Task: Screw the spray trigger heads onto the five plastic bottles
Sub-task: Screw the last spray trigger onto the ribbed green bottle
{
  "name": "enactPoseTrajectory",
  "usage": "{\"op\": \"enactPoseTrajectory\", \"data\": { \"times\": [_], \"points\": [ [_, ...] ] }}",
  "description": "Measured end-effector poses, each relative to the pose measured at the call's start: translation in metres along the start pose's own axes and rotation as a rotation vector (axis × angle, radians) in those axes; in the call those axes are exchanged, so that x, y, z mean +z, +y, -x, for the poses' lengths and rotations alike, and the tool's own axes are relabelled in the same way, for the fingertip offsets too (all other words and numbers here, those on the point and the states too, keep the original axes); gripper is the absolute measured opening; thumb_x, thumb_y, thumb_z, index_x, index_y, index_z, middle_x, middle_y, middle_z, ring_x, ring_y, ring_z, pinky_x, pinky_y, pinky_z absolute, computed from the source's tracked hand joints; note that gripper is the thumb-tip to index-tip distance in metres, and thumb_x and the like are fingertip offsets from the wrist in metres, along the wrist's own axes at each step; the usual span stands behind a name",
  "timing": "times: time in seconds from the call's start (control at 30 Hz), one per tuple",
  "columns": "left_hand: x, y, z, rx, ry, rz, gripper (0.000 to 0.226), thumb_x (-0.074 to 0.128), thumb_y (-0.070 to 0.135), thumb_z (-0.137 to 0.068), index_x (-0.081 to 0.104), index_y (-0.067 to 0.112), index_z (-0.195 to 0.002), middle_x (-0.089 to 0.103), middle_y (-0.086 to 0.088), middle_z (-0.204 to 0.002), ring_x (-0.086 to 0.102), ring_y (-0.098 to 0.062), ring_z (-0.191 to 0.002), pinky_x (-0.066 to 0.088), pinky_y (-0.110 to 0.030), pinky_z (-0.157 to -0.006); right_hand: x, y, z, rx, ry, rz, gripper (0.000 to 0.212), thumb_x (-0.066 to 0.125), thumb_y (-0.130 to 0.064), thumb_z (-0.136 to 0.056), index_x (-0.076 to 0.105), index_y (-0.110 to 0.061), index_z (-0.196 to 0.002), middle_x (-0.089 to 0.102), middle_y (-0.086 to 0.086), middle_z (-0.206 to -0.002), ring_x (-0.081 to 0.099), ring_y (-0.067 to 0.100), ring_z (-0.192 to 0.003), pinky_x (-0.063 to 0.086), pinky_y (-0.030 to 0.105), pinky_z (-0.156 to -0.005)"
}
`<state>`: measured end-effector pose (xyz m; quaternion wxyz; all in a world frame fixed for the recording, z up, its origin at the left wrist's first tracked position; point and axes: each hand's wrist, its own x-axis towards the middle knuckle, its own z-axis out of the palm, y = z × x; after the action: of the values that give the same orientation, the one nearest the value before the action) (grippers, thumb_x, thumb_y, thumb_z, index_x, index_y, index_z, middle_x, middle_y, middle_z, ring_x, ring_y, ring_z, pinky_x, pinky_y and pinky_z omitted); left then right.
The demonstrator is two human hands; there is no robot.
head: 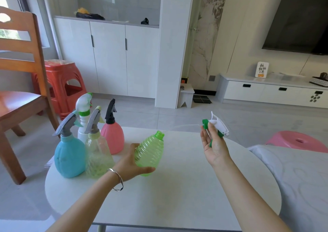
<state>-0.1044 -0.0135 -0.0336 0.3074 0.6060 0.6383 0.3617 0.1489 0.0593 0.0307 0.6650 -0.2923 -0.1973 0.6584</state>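
Note:
My left hand [130, 166] grips a ribbed green bottle [150, 153] from below and tilts it, its open neck pointing up and right. My right hand [213, 143] holds a white and green spray trigger head [217, 125] up at the right, well apart from the bottle's neck; a thin clear tube runs left from its green collar. At the table's left stand a blue bottle [69, 159], a clear yellowish bottle [98, 159], a pink bottle [112, 137] and a white bottle [83, 125], each with a trigger head on top.
The round white table [177, 196] carries the bottles. A wooden chair [21, 82] and a red stool [62, 82] stand at the left. A pink stool [298, 141] and a grey cushion [301, 178] lie at the right.

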Motion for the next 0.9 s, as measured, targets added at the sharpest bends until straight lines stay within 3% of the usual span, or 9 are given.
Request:
{"op": "enactPoseTrajectory", "data": {
  "times": [0.1, 0.37, 0.57, 0.73, 0.8, 0.9],
  "points": [
    [0.003, 0.002, -0.001, 0.02, -0.015, -0.007, 0.089, 0.088, 0.037, -0.057, 0.032, 0.023, -0.125, 0.05, 0.014, -0.106, 0.054, -0.006, -0.097, 0.045, -0.021, -0.082, 0.0, 0.002, -0.001, -0.017, -0.024, 0.076, 0.013, 0.061, -0.009, -0.088, 0.062, -0.015, -0.1, 0.068, -0.001, -0.102, 0.066, 0.011, -0.093, 0.057, 0.018, -0.07],
    [0.011, 0.021, -0.001, 0.131, -0.067, 0.04, 0.095, 0.086, 0.042, -0.052, 0.034, 0.031, -0.13, 0.051, 0.009, -0.124, 0.052, -0.01, -0.114, 0.044, -0.029, -0.098, 0.007, 0.024, 0.01, -0.011, -0.244, 0.466, 0.017, 0.067, -0.009, -0.082, 0.066, -0.012, -0.099, 0.07, 0.007, -0.097, 0.068, 0.016, -0.09, 0.055, 0.022, -0.074],
    [0.011, 0.025, -0.003, 0.181, -0.068, 0.056, 0.089, 0.087, 0.036, -0.054, 0.037, 0.035, -0.127, 0.051, 0.011, -0.124, 0.05, -0.007, -0.114, 0.04, -0.02, -0.093, 0.006, 0.022, 0.011, -0.016, -0.296, 0.536, 0.023, 0.072, -0.009, -0.077, 0.066, -0.009, -0.1, 0.067, 0.01, -0.1, 0.065, 0.021, -0.097, 0.053, 0.031, -0.09],
    [0.009, 0.035, -0.001, 0.178, -0.083, 0.17, 0.082, 0.086, 0.04, -0.048, 0.04, 0.048, -0.115, 0.052, 0.017, -0.122, 0.055, 0.003, -0.105, 0.044, -0.005, -0.078, 0.005, 0.016, 0.01, -0.041, -0.303, 0.586, 0.017, 0.075, -0.009, -0.074, 0.07, -0.016, -0.088, 0.066, 0.001, -0.087, 0.064, 0.013, -0.086, 0.055, 0.024, -0.079],
    [0.008, 0.038, -0.001, 0.169, -0.111, 0.25, 0.079, 0.089, 0.025, -0.055, 0.043, 0.045, -0.116, 0.053, 0.013, -0.122, 0.063, 0.0, -0.094, 0.048, -0.007, -0.071, 0.004, 0.012, 0.009, -0.038, -0.328, 0.576, 0.021, 0.079, -0.014, -0.068, 0.07, -0.017, -0.086, 0.066, 0.004, -0.09, 0.064, 0.014, -0.088, 0.055, 0.026, -0.08],
    [0.006, 0.042, 0.0, 0.154, -0.147, 0.31, 0.077, 0.085, 0.01, -0.063, 0.044, 0.039, -0.121, 0.052, 0.017, -0.121, 0.062, 0.014, -0.082, 0.047, -0.004, -0.064, 0.003, 0.008, 0.009, -0.017, -0.381, 0.57, 0.036, 0.082, -0.025, -0.056, 0.07, -0.015, -0.088, 0.066, 0.008, -0.094, 0.063, 0.018, -0.091, 0.056, 0.028, -0.083]
  ]
}}
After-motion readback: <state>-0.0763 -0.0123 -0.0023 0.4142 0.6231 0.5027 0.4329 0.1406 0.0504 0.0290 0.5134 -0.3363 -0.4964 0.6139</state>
